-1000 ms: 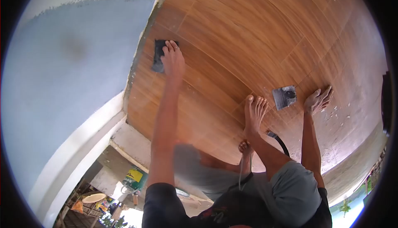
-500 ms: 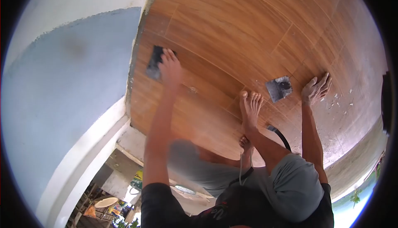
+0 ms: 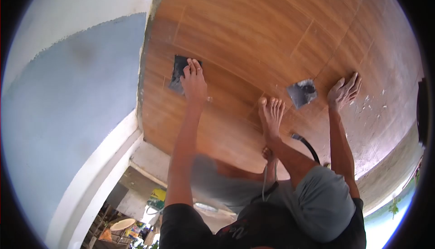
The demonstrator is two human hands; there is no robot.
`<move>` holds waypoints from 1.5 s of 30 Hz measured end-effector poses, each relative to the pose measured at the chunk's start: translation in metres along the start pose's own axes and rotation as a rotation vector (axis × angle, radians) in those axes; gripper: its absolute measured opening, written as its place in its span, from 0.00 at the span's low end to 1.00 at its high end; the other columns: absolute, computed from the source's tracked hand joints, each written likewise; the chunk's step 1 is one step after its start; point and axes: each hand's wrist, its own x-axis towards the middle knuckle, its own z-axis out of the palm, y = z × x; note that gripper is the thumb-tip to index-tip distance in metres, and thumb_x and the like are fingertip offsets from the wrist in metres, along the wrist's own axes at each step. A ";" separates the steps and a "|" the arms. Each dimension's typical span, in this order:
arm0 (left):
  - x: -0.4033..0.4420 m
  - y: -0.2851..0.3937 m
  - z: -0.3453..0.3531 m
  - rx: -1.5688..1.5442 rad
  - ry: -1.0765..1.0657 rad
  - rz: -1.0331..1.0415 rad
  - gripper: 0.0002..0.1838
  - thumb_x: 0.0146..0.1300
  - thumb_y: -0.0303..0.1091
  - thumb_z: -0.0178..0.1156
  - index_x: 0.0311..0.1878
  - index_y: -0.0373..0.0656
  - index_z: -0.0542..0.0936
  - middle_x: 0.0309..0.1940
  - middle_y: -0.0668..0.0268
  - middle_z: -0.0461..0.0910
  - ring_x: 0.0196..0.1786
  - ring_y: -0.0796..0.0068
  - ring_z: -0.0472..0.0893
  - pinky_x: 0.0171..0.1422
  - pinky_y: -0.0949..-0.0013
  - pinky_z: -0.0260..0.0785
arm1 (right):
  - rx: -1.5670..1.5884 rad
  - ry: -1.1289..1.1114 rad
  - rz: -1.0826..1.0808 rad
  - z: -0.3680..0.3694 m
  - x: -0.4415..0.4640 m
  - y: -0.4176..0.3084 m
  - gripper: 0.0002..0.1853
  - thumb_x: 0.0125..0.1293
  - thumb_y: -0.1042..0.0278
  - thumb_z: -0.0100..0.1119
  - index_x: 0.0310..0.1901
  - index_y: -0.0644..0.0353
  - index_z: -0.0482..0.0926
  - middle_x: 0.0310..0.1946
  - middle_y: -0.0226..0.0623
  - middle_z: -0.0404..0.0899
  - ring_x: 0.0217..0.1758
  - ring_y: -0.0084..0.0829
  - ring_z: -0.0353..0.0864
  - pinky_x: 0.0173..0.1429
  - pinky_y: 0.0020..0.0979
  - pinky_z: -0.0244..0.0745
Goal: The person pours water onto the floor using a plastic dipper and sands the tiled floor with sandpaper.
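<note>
My left hand (image 3: 194, 81) presses a black square sheet (image 3: 177, 79), which looks like sandpaper, onto the wood-look floor tiles (image 3: 235, 36). Its fingers and thumb lie over the right part of the sheet, which is smeared with pale dust. On the right, my right hand (image 3: 344, 92) rests flat on the floor, fingers stretched out and holding nothing. Between that hand and my bare foot (image 3: 272, 115) lies a second dark square sheet (image 3: 302, 93), whitened with dust and touched by neither hand.
A wall painted blue and white (image 3: 86, 90) borders the floor at left. White crumbs (image 3: 369, 106) are scattered beyond my right hand. A black curved strap or hose (image 3: 308, 145) lies near my foot. At lower left, a green and yellow container (image 3: 156, 198) stands below the ledge.
My left hand has slid the black sheet to the right, away from the wall edge. My right hand stays planted, and the second sheet lies where it was. The view has shifted slightly.
</note>
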 end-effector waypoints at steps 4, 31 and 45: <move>0.039 -0.031 -0.022 -0.099 -0.092 -0.186 0.31 0.65 0.29 0.56 0.72 0.35 0.64 0.72 0.60 0.67 0.60 0.60 0.73 0.52 0.54 0.73 | -0.054 -0.010 0.008 0.009 -0.004 0.012 0.33 0.73 0.56 0.47 0.77 0.55 0.58 0.77 0.48 0.55 0.80 0.49 0.50 0.80 0.51 0.43; 0.003 -0.015 0.001 -0.226 -0.146 -0.211 0.31 0.65 0.29 0.56 0.72 0.40 0.67 0.72 0.61 0.69 0.60 0.60 0.73 0.58 0.52 0.73 | 0.015 0.020 -0.023 0.003 -0.004 0.003 0.33 0.72 0.57 0.48 0.76 0.55 0.59 0.77 0.49 0.55 0.80 0.50 0.50 0.80 0.53 0.43; 0.042 -0.049 0.004 -0.026 -0.138 -0.254 0.28 0.62 0.31 0.59 0.67 0.36 0.72 0.67 0.59 0.73 0.55 0.61 0.76 0.49 0.56 0.76 | -0.022 0.012 -0.028 0.009 -0.002 0.010 0.34 0.71 0.56 0.49 0.77 0.55 0.58 0.77 0.48 0.55 0.81 0.48 0.49 0.80 0.51 0.43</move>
